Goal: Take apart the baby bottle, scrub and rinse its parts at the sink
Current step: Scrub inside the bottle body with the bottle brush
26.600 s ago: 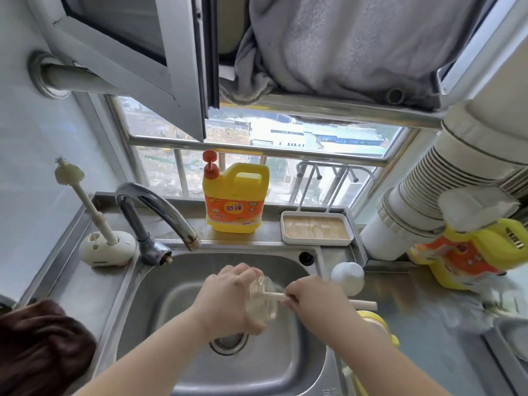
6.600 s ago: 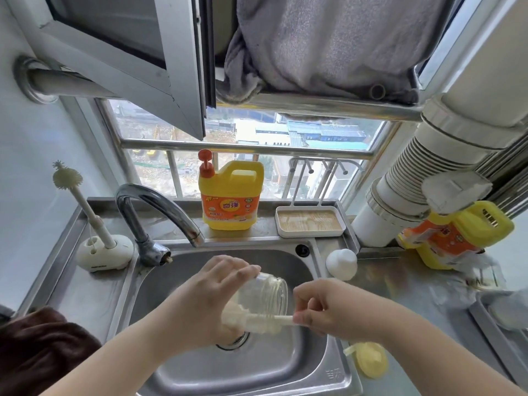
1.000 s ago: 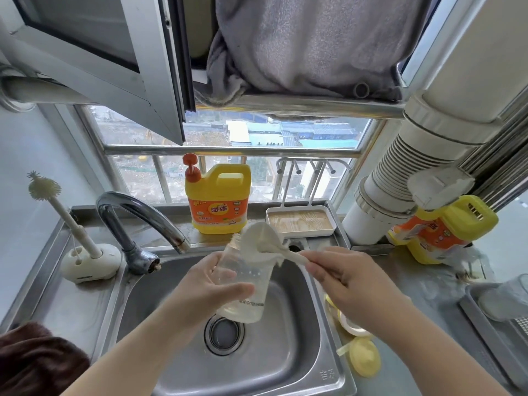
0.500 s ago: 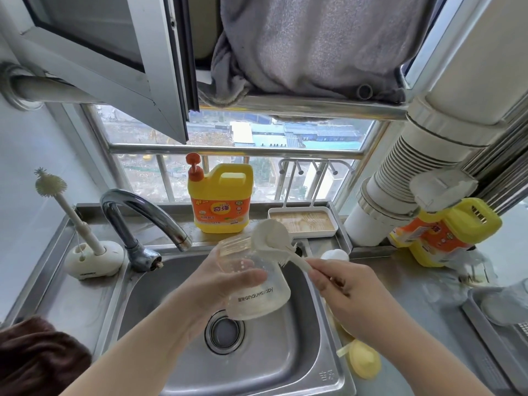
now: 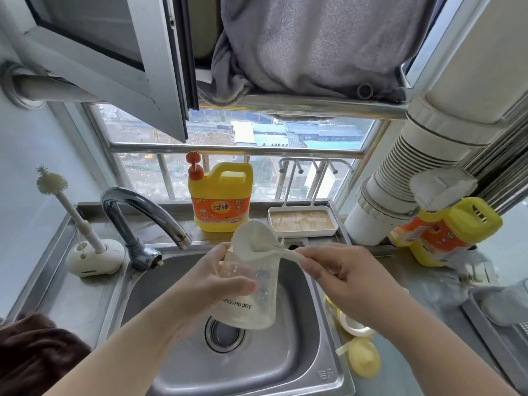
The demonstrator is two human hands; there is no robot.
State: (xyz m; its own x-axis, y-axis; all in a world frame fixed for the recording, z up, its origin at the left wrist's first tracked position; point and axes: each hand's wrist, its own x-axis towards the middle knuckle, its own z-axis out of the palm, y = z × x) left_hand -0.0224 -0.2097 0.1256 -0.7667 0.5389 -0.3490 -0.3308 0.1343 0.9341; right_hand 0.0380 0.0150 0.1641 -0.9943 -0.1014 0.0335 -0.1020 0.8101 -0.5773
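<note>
Over the sink (image 5: pixel 291 358), above the drain (image 5: pixel 224 332): clear bottle (image 5: pixel 251 292), mouth up and tilted, gripped round its body by the left hand (image 5: pixel 211 284). Right hand (image 5: pixel 345 281) pinches the handle of a white brush (image 5: pixel 257 238), whose cupped head rests on the bottle's rim.

Behind, on the ledge — yellow detergent jug (image 5: pixel 221 195) with orange pump, and just right of it a white tray (image 5: pixel 303 224). Faucet (image 5: pixel 143 215) arches from back left, spout close to the left hand's knuckles. Left of it, a second brush in a white stand (image 5: pixel 91 257). Brown cloth (image 5: pixel 37 355) at the lower left corner.

Right of the basin, on the table (image 5: pixel 423 352) — yellow bottle parts (image 5: pixel 364 360) under the right forearm; a tipped yellow jug (image 5: pixel 445 232) against the white pipe (image 5: pixel 400 195); a metal tray (image 5: pixel 491 332) at the far right edge.

Open room: basin floor around the drain, and the bare steel between faucet and cloth.
</note>
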